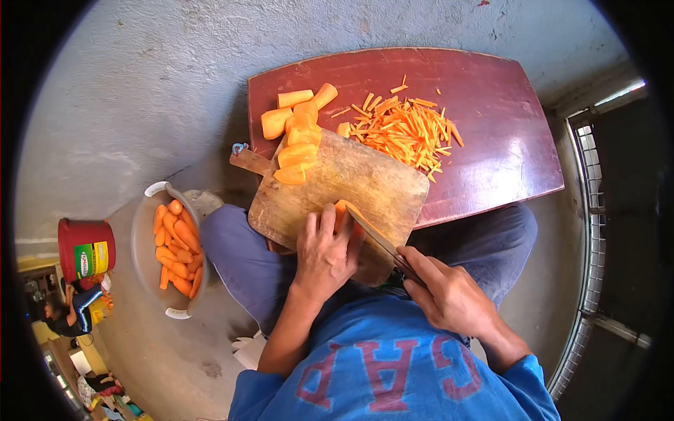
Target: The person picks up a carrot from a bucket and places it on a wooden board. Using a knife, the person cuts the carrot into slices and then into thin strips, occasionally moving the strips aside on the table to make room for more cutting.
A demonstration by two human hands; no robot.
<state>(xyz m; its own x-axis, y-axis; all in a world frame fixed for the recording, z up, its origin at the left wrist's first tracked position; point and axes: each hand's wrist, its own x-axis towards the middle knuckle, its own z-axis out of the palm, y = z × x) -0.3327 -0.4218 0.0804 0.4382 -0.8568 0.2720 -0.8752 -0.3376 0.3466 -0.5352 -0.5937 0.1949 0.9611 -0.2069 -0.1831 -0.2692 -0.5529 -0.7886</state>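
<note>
My right hand [449, 291] is wrapped round the handle of a knife [379, 241], whose blade lies along a piece of carrot [353, 210]. My left hand [324, 249] presses that piece down on the wooden cutting board [358, 170], fingers bent over it. The hand and blade hide part of the carrot. On the board's left side sit several cut carrot slices [298, 154]. Beyond its far edge, thin carrot sticks [407, 133] are heaped on the red table [495, 126]. Thicker carrot chunks [295, 98] lie at the table's far left.
To the left on the floor stands a grey tub [144, 242] with several peeled carrots [175, 245]. A red bucket [72, 237] is farther left. Another person [68, 309] sits at the far left. A wall [175, 84] rises behind the table; a metal-barred door [590, 210] is at right.
</note>
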